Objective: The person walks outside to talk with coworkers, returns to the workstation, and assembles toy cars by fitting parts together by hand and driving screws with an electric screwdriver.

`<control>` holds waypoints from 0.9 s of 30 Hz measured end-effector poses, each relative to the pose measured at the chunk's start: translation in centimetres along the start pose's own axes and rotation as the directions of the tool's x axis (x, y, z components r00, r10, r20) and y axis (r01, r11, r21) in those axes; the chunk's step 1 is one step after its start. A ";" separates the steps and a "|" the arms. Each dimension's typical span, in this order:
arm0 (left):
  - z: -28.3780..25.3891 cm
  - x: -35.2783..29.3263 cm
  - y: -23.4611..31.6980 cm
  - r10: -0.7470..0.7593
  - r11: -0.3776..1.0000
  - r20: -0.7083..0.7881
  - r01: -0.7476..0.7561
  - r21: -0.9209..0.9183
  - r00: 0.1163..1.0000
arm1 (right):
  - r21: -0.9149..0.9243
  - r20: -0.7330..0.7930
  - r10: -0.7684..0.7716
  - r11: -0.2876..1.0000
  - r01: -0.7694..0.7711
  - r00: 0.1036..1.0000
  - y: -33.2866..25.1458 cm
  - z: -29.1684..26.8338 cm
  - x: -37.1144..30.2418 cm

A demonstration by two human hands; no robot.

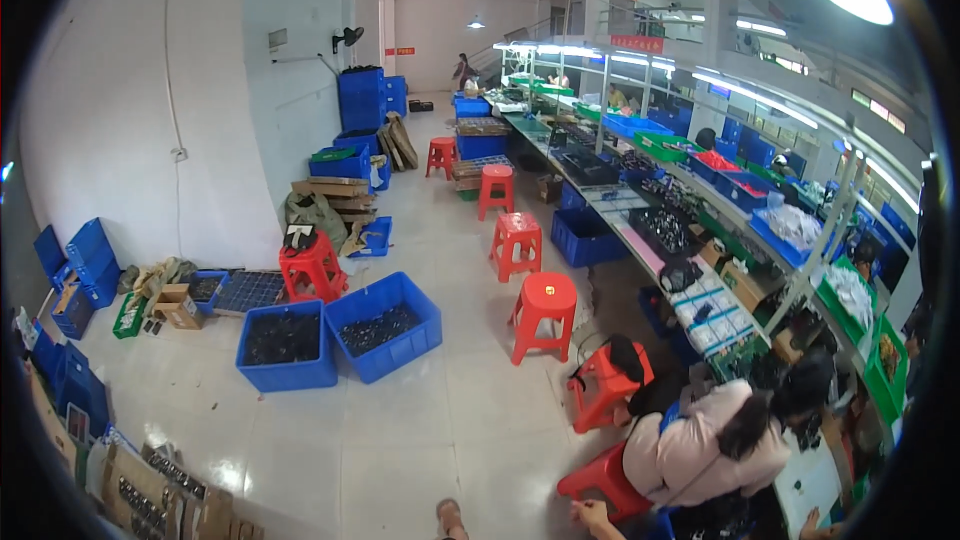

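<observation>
My right hand (592, 514) shows at the lower edge, just below and beside a red stool (606, 483). Its fingers are bent toward each other, and nothing shows in them. My left hand is out of the picture. A sandalled foot (450, 516) is on the tiles left of my right hand. On that stool sits a person in a pale pink top (715, 450), bent over the long workbench (708, 312). Another hand (811, 526) lies at the bench's near end; whose it is cannot be told.
Red stools (548, 302) line the bench side of the aisle. Two blue crates (400, 355) of small dark parts stand on the tiled floor to the left. Cardboard trays with dark parts (150, 500) lie at lower left. Stacked blue bins (360, 100) stand along the far wall.
</observation>
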State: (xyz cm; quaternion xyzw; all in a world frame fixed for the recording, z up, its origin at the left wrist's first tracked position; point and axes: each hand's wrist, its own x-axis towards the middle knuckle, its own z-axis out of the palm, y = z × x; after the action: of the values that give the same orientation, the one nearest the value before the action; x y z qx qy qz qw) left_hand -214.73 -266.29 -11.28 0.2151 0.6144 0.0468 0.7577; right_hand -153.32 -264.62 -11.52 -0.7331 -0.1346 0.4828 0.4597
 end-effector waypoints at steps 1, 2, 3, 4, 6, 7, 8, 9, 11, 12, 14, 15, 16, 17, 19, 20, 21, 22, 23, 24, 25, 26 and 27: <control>-0.1 1.6 2.7 0.003 0.999 0.026 -0.002 -0.044 1.000 | 0.019 0.011 -0.011 1.000 0.011 1.000 -1.5 1.4 2.0; 0.2 2.4 8.1 0.028 0.999 -0.052 -0.027 0.024 0.998 | -0.010 -0.025 -0.025 1.000 0.025 0.999 -0.9 1.1 3.1; 1.7 4.0 14.7 0.049 0.986 -0.133 -0.027 0.162 0.990 | -0.086 -0.125 0.054 0.994 -0.065 0.991 0.4 0.6 4.1; 2.7 6.4 21.3 0.091 0.952 -0.209 -0.023 0.307 0.974 | -0.172 -0.102 0.131 0.974 -0.148 0.986 1.5 -0.4 4.9; 0.2 9.1 28.5 0.153 0.965 -0.258 -0.089 0.246 0.954 | -0.112 -0.016 0.282 0.953 -0.282 0.959 -1.4 3.0 4.7; -0.1 10.6 33.1 0.160 0.957 -0.297 -0.073 0.282 0.941 | -0.061 -0.017 0.325 0.943 -0.326 0.945 -2.8 4.0 5.7; 0.7 11.6 39.1 0.176 0.943 -0.325 -0.063 0.328 0.929 | -0.040 -0.025 0.320 0.946 -0.321 0.947 -4.7 5.3 8.1; 2.3 11.7 45.3 0.208 0.929 -0.362 -0.068 0.364 0.909 | -0.018 -0.034 0.306 0.952 -0.306 0.952 -6.6 6.4 10.9; 3.7 13.0 55.6 0.311 0.894 -0.325 -0.158 0.419 0.893 | 0.016 -0.052 0.278 0.961 -0.278 0.959 -10.4 8.2 17.0; 4.3 14.5 59.8 0.389 0.863 -0.297 -0.232 0.448 0.872 | 0.026 -0.062 0.267 0.964 -0.266 0.962 -12.4 8.9 20.2; 4.3 19.1 66.3 0.388 0.880 -0.280 -0.263 0.396 0.878 | 0.027 -0.070 0.246 0.969 -0.245 0.967 -16.8 9.2 26.9; 4.6 21.2 68.9 0.408 0.883 -0.276 -0.299 0.362 0.870 | 0.026 -0.075 0.235 0.972 -0.234 0.969 -19.1 9.2 30.3; 4.9 23.1 71.2 0.428 0.883 -0.273 -0.333 0.331 0.862 | 0.030 -0.078 0.225 0.974 -0.223 0.971 -21.5 9.4 33.5; 5.4 25.4 73.0 0.379 0.908 -0.292 -0.293 0.299 0.878 | 0.028 -0.079 0.209 0.978 -0.207 0.975 -24.7 9.6 37.3; 6.4 27.9 74.9 0.244 0.961 -0.278 -0.195 0.194 0.929 | 0.029 -0.067 0.220 0.976 -0.218 0.973 -28.4 12.5 41.3; 7.3 27.5 76.2 0.186 0.959 -0.248 -0.121 0.256 0.951 | 0.022 -0.066 0.217 0.976 -0.216 0.974 -30.9 13.3 44.0; 7.7 28.7 77.6 0.075 0.967 -0.241 -0.012 0.254 0.968 | 0.008 -0.057 0.211 0.978 -0.211 0.976 -33.8 13.6 46.9; 7.6 30.2 80.0 0.058 0.969 -0.236 0.002 0.247 0.970 | -0.005 -0.065 0.217 0.976 -0.218 0.974 -35.8 13.2 48.8; 8.2 31.5 81.0 0.060 0.971 -0.222 -0.005 0.238 0.973 | -0.021 -0.073 0.224 0.974 -0.226 0.972 -37.8 12.7 50.6; 8.4 32.8 82.4 0.058 0.973 -0.211 -0.009 0.229 0.976 | 0.037 -0.041 0.209 0.978 -0.207 0.977 -41.5 12.7 54.0; 8.7 35.0 85.8 0.077 0.972 -0.188 -0.032 0.232 0.979 | 0.107 -0.021 0.173 0.980 -0.170 0.985 -46.2 13.4 59.3; 8.9 37.2 89.2 0.094 0.970 -0.163 -0.054 0.235 0.982 | -0.056 -0.074 0.005 0.998 -0.009 0.997 -49.9 13.1 63.4; 8.7 38.2 92.3 0.099 0.971 -0.184 -0.055 0.232 0.978 | 0.082 -0.133 0.086 0.994 -0.075 0.987 -53.9 15.0 66.9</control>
State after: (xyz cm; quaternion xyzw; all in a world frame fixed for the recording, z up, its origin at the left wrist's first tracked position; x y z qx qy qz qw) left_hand -179.39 -172.46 -9.38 0.3178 0.6778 0.0269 0.6624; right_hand -119.21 -184.41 -8.96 -0.7512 -0.0545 0.4544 0.4757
